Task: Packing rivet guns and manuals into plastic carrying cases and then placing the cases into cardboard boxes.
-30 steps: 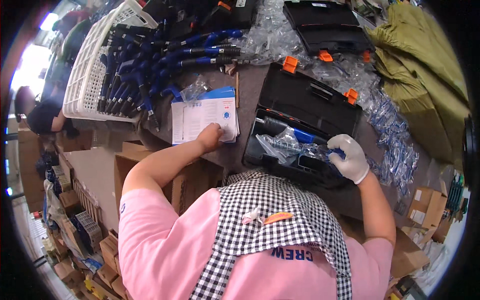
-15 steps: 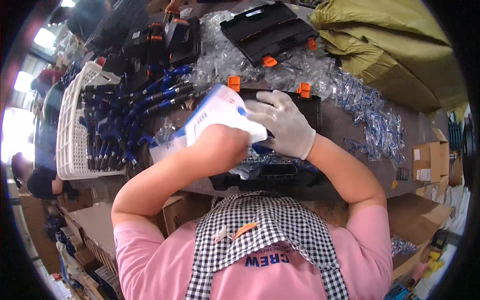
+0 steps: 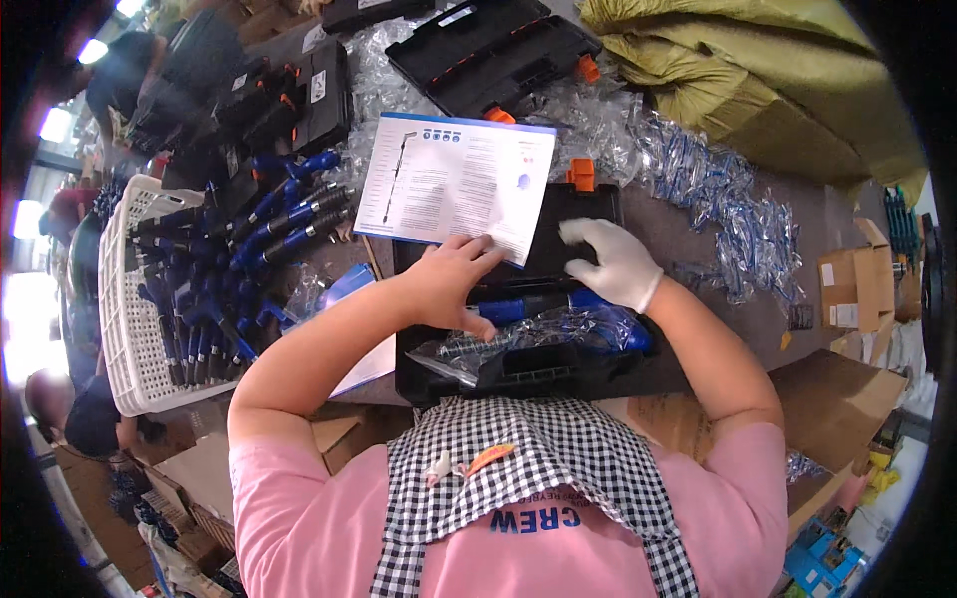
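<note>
A printed white leaflet [image 3: 449, 189] with a blue border lies spread over the raised lid [image 3: 598, 209] of an open black plastic case. My left hand [image 3: 454, 284], bare, rests its fingertips at the leaflet's lower edge, thumb apart. To its right, my right hand [image 3: 613, 264] in a white glove hovers over the case with thumb and fingers apart, holding nothing. Inside the case tray [image 3: 538, 369] lie a blue-and-black tool handle [image 3: 503, 309] and a clear plastic bag [image 3: 469, 354] of parts. More white-and-blue paper [image 3: 369, 371] sits under my left forearm.
A white basket [image 3: 125, 299] heaped with blue-and-black tool handles [image 3: 289, 224] stands at left. Another open black case [image 3: 488, 55] lies beyond, among clear bags. Blue bagged parts [image 3: 733, 224] spread at right, near an olive sack [image 3: 738, 80] and a cardboard box [image 3: 852, 279].
The folded leaflet that was in my hands now lies flattened across the case lid. My hands have moved apart, the gloved one to the right, uncovering the case's contents.
</note>
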Demonstrator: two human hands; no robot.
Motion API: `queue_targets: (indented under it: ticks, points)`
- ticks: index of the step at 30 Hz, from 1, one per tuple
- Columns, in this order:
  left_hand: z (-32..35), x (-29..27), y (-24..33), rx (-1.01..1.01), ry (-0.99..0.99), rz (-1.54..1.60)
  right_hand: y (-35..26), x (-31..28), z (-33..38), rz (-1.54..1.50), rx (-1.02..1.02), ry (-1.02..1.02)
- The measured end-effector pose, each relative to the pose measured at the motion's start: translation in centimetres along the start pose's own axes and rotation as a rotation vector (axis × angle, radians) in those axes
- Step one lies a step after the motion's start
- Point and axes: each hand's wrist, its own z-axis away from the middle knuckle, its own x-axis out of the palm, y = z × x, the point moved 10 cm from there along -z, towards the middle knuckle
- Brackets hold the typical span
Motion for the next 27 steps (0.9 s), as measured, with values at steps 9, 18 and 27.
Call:
queue_targets:
  ticks: [9, 18, 27]
  points:
    - [-1.0, -0.4, -4.3, -0.178, 0.067, 0.123, -3.2, 3.2, -8.7, 0.609, -0.113, -0.204]
    - [6.6, -11.4, -8.5, -0.265, 0.863, 0.091, 6.9, 4.2, -6.9, -0.772, 0.395, -0.245]
    - [2.9, -3.6, -8.6, -0.483, 0.392, -0.089, 12.2, 3.6, 0.6, -0.505, 0.602, -0.084]
